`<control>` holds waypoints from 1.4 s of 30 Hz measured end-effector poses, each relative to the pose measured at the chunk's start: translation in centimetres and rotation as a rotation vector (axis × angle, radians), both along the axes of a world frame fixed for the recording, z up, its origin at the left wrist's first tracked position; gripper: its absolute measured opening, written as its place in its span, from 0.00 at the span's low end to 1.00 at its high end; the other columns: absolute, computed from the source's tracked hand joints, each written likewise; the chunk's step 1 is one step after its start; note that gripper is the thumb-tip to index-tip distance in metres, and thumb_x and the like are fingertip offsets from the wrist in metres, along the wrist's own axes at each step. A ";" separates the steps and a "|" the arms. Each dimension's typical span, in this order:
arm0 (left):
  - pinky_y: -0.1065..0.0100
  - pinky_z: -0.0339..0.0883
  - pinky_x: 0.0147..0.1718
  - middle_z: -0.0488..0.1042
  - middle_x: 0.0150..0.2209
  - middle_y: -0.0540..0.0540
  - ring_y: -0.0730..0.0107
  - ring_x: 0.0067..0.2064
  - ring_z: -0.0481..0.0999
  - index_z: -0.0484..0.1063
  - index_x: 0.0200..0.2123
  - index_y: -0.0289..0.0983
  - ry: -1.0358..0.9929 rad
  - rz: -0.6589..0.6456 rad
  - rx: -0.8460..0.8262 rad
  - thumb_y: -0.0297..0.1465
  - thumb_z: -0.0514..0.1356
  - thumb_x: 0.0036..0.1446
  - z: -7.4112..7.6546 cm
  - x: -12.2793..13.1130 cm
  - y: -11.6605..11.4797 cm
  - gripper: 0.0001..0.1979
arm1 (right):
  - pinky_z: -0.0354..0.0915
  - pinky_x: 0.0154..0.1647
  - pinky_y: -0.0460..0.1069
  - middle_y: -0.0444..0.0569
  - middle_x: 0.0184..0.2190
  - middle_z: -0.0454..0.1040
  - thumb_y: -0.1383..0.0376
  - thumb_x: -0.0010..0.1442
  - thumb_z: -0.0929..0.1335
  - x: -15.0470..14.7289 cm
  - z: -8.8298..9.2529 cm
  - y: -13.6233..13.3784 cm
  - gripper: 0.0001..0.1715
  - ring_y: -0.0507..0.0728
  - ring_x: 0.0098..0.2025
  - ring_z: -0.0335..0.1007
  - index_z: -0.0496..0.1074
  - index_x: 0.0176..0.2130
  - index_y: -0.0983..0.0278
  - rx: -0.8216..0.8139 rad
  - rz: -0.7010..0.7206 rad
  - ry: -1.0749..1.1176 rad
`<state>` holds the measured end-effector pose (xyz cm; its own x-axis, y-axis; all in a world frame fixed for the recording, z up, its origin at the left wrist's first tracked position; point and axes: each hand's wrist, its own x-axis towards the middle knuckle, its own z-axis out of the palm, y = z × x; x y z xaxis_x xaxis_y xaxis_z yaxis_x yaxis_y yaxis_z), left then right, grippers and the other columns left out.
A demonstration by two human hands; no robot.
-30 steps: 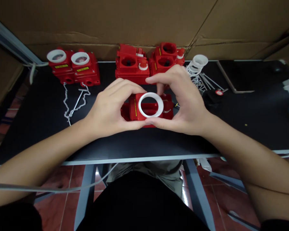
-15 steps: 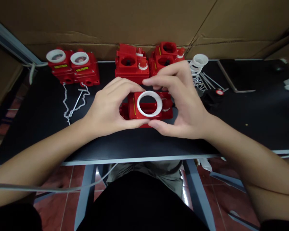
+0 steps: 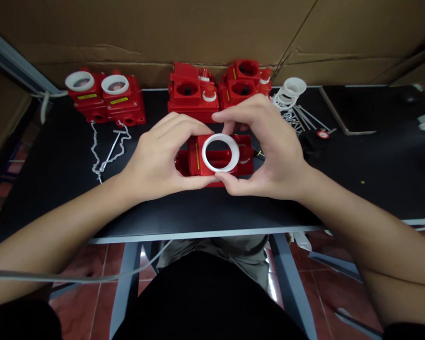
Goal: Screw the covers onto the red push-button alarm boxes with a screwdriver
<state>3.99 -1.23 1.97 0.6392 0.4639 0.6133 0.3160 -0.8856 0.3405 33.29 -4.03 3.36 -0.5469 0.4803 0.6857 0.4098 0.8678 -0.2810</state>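
Observation:
In front of me on the black table lies a red housing point(image 3: 192, 156) with a yellow label. A white ring point(image 3: 235, 153) sits over its round opening. My left hand point(image 3: 163, 158) is closed around the left part of the housing, fingers at the far side and thumb at the near side. The thumb of my right hand point(image 3: 274, 151) presses the ring's near edge, while its index finger arches over the far edge; the hand is curved around the ring. How firmly the ring is seated cannot be told.
At the back left stand two red units point(image 3: 125, 111) with white rings, chains and a small metal T-bar point(image 3: 111, 151). More red housings point(image 3: 194, 111) stand behind my hands. Loose white rings point(image 3: 294, 86), metal rods point(image 3: 306, 118) and a dark tablet-like device point(image 3: 347, 108) are at the right.
My right hand has closed in on the ring; its thumb moved slightly up and left onto the near edge. The left hand and housing stay almost in place.

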 end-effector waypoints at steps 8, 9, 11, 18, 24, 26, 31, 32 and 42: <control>0.38 0.89 0.65 0.93 0.61 0.42 0.41 0.60 0.94 0.85 0.66 0.50 -0.010 -0.012 -0.044 0.58 0.80 0.80 0.1 -0.1 0.0 0.25 | 0.86 0.63 0.75 0.48 0.60 0.90 0.65 0.65 0.78 -0.2 0.2 -0.2 0.44 0.72 0.58 0.90 0.73 0.74 0.41 -0.022 0.008 0.056; 0.38 0.90 0.65 0.93 0.61 0.41 0.41 0.60 0.94 0.85 0.66 0.49 -0.008 -0.014 -0.035 0.57 0.80 0.80 0.0 -0.1 0.2 0.26 | 0.86 0.62 0.75 0.48 0.61 0.91 0.65 0.63 0.77 -0.1 0.2 -0.2 0.44 0.72 0.57 0.90 0.75 0.74 0.43 -0.004 0.023 0.076; 0.39 0.91 0.62 0.93 0.61 0.39 0.42 0.59 0.94 0.84 0.67 0.46 0.007 -0.016 0.007 0.56 0.80 0.81 -0.1 -0.2 0.4 0.27 | 0.86 0.62 0.74 0.49 0.63 0.91 0.65 0.62 0.77 0.2 0.5 -0.2 0.43 0.71 0.57 0.90 0.77 0.73 0.45 0.014 0.040 0.097; 0.40 0.92 0.66 0.93 0.64 0.41 0.45 0.63 0.94 0.83 0.69 0.47 0.055 0.032 0.042 0.54 0.78 0.83 0.1 -0.4 0.4 0.25 | 0.84 0.61 0.69 0.50 0.63 0.87 0.61 0.68 0.78 3.3 2.1 1.5 0.42 0.71 0.65 0.86 0.82 0.77 0.43 0.064 -0.074 0.118; 0.38 0.93 0.60 0.94 0.62 0.43 0.45 0.59 0.93 0.84 0.69 0.48 0.038 -0.011 0.069 0.54 0.80 0.80 -0.1 -0.5 0.9 0.26 | 0.82 0.56 0.63 0.55 0.67 0.88 0.55 0.71 0.80 11.0 3.5 5.9 0.38 0.66 0.59 0.88 0.86 0.77 0.52 0.119 -0.257 0.091; 0.36 0.94 0.56 0.94 0.62 0.42 0.43 0.56 0.93 0.84 0.69 0.49 0.017 -0.042 0.075 0.55 0.82 0.77 -0.3 -0.5 1.4 0.29 | 0.83 0.56 0.65 0.60 0.66 0.90 0.63 0.66 0.82 12.9 4.5 6.3 0.36 0.69 0.60 0.89 0.90 0.71 0.59 0.059 -0.422 0.037; 0.32 0.92 0.55 0.94 0.62 0.42 0.40 0.56 0.93 0.84 0.70 0.50 -0.019 -0.087 0.043 0.54 0.86 0.73 -0.6 -0.6 1.8 0.32 | 0.85 0.70 0.69 0.61 0.63 0.93 0.69 0.66 0.87 13.8 5.8 6.3 0.34 0.67 0.62 0.91 0.94 0.69 0.61 -0.248 -0.928 -0.258; 0.32 0.92 0.56 0.94 0.63 0.43 0.39 0.56 0.93 0.84 0.70 0.51 -0.022 -0.094 0.022 0.54 0.86 0.72 -0.7 -0.6 1.8 0.32 | 0.84 0.72 0.69 0.63 0.60 0.94 0.69 0.67 0.87 13.7 5.5 6.7 0.33 0.68 0.62 0.91 0.94 0.69 0.63 -0.276 -0.960 -0.267; 0.33 0.92 0.56 0.92 0.63 0.42 0.41 0.57 0.91 0.82 0.71 0.48 0.022 -0.077 0.084 0.54 0.85 0.74 -0.5 -0.7 1.8 0.33 | 0.81 0.64 0.59 0.69 0.62 0.93 0.70 0.67 0.89 14.9 -0.3 13.0 0.29 0.58 0.53 0.89 0.89 0.63 0.72 -0.384 -1.098 -0.089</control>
<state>3.30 0.55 1.42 0.6849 0.3600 0.6335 0.2520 -0.9328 0.2577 48.22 8.93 3.09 0.2525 0.8931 0.3724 0.9193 -0.1012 -0.3804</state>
